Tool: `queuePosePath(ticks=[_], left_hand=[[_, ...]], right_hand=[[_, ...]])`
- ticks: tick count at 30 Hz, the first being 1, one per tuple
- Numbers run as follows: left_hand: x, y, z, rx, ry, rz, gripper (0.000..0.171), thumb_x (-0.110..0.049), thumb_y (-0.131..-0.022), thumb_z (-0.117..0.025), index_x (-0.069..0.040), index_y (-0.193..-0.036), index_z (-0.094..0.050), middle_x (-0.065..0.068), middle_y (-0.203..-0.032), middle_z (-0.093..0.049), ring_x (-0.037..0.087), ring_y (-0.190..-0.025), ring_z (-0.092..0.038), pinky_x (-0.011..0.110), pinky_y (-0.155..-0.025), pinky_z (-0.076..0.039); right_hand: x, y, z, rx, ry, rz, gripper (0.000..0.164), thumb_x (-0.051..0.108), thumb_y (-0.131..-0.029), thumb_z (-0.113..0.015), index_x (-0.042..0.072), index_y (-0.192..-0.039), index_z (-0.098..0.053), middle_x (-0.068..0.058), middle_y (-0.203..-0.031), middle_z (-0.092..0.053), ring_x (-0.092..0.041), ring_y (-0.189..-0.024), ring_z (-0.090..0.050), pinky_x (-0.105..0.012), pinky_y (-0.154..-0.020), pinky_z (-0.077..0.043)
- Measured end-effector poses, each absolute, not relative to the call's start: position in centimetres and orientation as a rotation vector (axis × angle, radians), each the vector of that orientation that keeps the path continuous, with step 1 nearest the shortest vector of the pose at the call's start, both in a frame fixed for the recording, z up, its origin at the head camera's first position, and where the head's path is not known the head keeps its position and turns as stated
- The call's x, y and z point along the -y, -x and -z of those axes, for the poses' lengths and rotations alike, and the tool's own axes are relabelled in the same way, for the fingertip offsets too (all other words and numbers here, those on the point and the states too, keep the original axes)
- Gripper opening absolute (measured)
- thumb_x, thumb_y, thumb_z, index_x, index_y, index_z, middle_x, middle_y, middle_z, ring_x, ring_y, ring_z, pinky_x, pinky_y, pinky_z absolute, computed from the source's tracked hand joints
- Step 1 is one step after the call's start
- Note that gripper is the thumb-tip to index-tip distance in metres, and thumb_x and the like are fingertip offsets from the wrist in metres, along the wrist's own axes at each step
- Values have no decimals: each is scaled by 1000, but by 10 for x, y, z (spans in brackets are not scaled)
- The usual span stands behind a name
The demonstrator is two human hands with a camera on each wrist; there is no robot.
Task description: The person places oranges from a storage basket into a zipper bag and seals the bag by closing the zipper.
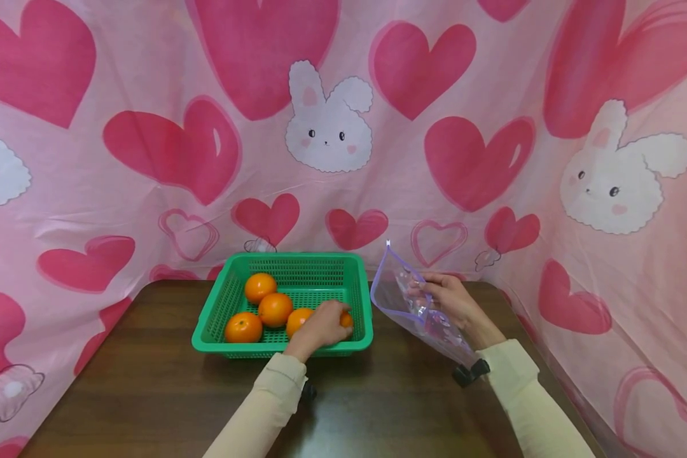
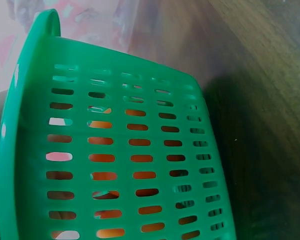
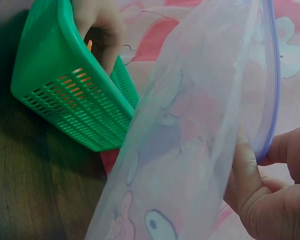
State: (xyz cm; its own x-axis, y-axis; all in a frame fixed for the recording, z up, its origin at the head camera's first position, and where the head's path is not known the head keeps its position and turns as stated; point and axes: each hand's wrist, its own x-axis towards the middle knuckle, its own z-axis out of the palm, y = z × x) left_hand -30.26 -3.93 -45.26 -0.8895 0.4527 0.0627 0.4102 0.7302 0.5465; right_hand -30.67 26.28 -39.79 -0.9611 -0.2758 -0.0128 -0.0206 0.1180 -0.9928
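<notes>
- Left hand (image 1: 322,326): located inside the right front part of the basket. Its grip is curled round the rightmost orange (image 1: 348,321), which the fingers partly hide.
- Basket (image 1: 203,338): green, rectangular, with slotted walls; it sits upright on the surface, to the left of the bag.
- Basket contents: four more oranges (image 1: 275,310) rest on the floor of the basket – three grouped toward the left, one just beside the left hand and partly covered by it.
- Right hand (image 1: 455,302): its grip pinches the bag near the mouth, thumb and fingers on either side of the edge.
- Bag (image 1: 435,337): clear plastic with printed figures and a purple trim; held tilted, the mouth spread and facing the basket, the lower end hanging toward the right wrist.
- Surface (image 1: 372,407): dark, wood-grained; it carries the basket.
- Backdrop (image 1: 401,181): pink cloth printed with hearts and white rabbits – behind the surface and along both sides.
- Sleeves (image 1: 512,369): pale, on both arms.
</notes>
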Motion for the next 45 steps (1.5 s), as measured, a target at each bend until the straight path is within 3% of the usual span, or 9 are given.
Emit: queuePosePath(ticks=[11, 21, 45], left_hand=[[35, 304, 450, -2861, -729, -770, 56, -10, -82, -83, 6, -132, -62, 22, -131, -63, 36, -119, -58, 49, -106, -49], [36, 305, 450, -2851, -699, -785, 59, -11, -83, -83, 4, -135, -60, 21, -134, -62, 38, -124, -54, 51, -109, -46], [45, 310, 448, -2915, -813, -859, 61, -23, -84, -82, 5, -134, -61, 18, -126, -65, 32, -108, -59, 46, -98, -53]], right_hand=[[-260, 305, 398, -2128, 297, 2008, 45, 7, -107, -50, -21, -140, -41, -4, -109, -75, -10, -96, -74, -27, -84, -60], [-261, 304, 400, -2134, 272, 2016, 43, 8, -106, -52, -21, -138, -43, -2, -106, -75, -11, -95, -74, -28, -84, -60], [-263, 301, 401, -2121, 248, 2014, 46, 11, -107, -51, -18, -142, -43, -2, -108, -74, -12, -97, -74, -29, -85, -60]])
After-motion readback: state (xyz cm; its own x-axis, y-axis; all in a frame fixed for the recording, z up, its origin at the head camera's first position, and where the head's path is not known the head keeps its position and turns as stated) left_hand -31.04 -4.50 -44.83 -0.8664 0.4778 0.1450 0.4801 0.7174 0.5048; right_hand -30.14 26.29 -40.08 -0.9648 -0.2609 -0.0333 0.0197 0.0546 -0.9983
